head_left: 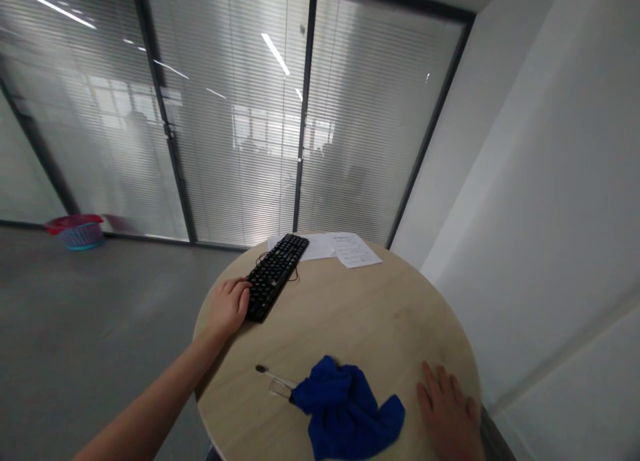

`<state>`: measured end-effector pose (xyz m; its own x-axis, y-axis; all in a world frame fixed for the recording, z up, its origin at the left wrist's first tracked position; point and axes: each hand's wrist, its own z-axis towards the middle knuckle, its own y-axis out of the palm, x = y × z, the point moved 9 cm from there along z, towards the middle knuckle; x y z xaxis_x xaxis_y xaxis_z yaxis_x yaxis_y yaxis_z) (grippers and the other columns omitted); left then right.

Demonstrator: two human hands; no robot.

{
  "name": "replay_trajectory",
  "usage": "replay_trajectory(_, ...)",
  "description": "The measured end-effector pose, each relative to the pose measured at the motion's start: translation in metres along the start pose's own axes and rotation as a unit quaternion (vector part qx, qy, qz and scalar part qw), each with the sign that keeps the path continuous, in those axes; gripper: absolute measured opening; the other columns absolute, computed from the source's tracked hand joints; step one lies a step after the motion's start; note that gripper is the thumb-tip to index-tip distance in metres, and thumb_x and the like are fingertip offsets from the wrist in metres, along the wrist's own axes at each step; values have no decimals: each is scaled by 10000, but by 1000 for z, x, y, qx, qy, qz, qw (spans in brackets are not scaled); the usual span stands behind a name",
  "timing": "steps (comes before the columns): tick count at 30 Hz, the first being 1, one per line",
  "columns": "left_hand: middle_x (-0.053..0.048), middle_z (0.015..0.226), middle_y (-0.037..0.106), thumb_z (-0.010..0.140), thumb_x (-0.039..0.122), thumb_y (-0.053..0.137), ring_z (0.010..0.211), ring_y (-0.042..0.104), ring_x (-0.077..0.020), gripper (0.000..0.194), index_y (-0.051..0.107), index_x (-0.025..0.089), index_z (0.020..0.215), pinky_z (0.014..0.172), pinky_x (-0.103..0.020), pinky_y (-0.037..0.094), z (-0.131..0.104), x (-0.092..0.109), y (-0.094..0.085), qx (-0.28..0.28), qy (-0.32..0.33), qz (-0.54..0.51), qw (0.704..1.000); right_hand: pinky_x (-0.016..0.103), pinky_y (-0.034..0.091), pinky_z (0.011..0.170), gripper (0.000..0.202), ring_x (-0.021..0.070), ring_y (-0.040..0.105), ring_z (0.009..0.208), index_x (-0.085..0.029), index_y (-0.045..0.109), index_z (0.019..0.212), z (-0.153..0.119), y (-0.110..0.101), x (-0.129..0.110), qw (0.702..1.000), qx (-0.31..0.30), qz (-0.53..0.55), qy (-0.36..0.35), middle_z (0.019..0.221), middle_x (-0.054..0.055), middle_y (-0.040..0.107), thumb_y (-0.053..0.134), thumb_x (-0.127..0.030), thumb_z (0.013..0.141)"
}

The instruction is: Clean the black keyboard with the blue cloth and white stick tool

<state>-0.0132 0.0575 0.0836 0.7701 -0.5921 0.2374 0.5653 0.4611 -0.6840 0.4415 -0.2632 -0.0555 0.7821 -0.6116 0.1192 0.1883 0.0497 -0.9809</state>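
My left hand (231, 306) is at the near left edge of a black keyboard (277, 272), with thumb and fingers closed together on that edge. The keyboard lies slanted on the round wooden table (350, 308), its cable bunched beside it. On the right side of the table, my right hand (447, 408) lies palm down with its fingers apart, holding nothing. Between the hands is a crumpled blue cloth (345, 408), nearer to the right hand. A thin brush with a dark head (261, 368) and a clear, loop-shaped item (279, 387) stick out from the cloth's left side.
Printed papers (353, 250) lie at the far table edge, partly behind the keyboard. A white wall (560, 214) rises close on the right. Glass partitions with blinds (240, 114) stand beyond the table. A red and blue basket (80, 232) sits on the floor at left.
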Motion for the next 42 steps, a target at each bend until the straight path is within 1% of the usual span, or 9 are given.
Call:
replay_trajectory(3,-136,1131,676,980,377,311,1091,580,-299,419,684,188,1008,1030,-462,426,-1,-3,-2,5,-10,-1,1000,661,289,1135,602,296,273,1513,-334,392,1542,2,2,-3,1000,-25,18,-3,1621,35,285,214,-457,981)
replay_trajectory(8,-136,1117,675,978,377,303,1073,574,-302,422,679,189,1000,1024,-459,424,1,1,-2,-3,-5,12,1000,653,276,1147,588,296,273,1511,-323,404,1537,2,-6,-6,999,-10,25,-26,1622,45,285,210,-421,991)
replay_trajectory(11,-147,1102,679,980,373,295,1077,571,-308,432,681,180,990,1024,-454,420,3,8,2,-13,13,25,1000,656,270,1146,581,317,287,1496,-304,405,1540,1,-16,-6,999,1,37,-29,1612,63,308,240,-416,995)
replay_trajectory(17,-151,1092,678,974,375,295,1063,576,-311,437,687,182,984,1003,-461,421,6,11,17,-35,40,38,998,626,253,1166,565,304,298,1485,-310,378,1552,4,-26,-8,997,-31,67,-8,1612,62,308,263,-426,1011)
replay_trajectory(20,-146,1087,679,971,374,300,1049,583,-303,430,684,182,984,982,-446,427,7,10,20,-40,46,52,997,617,251,1171,562,305,282,1492,-304,367,1557,5,-28,-10,997,-40,71,-4,1615,66,302,265,-422,1018)
replay_trajectory(27,-143,1096,675,984,379,294,1061,573,-305,431,677,181,1003,985,-435,410,7,13,20,-31,47,64,996,616,228,1184,552,297,265,1501,-305,342,1567,4,-32,-10,995,-48,85,3,1627,55,276,240,-406,1033)
replay_trajectory(33,-161,1150,652,989,397,312,1095,548,-316,433,664,159,1071,1001,-458,389,4,17,23,-35,49,24,998,628,219,1184,548,294,246,1508,-293,338,1567,4,-36,-8,995,-51,86,5,1633,60,256,220,-396,1042)
replay_trajectory(36,-166,1197,641,988,397,326,1114,541,-315,425,656,152,1093,1005,-453,389,1,20,20,-31,52,22,998,625,225,1185,545,294,249,1508,-290,339,1567,2,-41,-9,995,-53,88,7,1632,55,262,220,-390,1044)
replay_trajectory(42,-180,1170,653,983,369,336,1094,554,-327,415,659,133,1095,999,-472,404,0,19,16,-17,48,14,999,622,231,1182,553,304,257,1504,-270,344,1569,2,-43,-13,996,-47,77,2,1628,77,269,209,-394,1047)
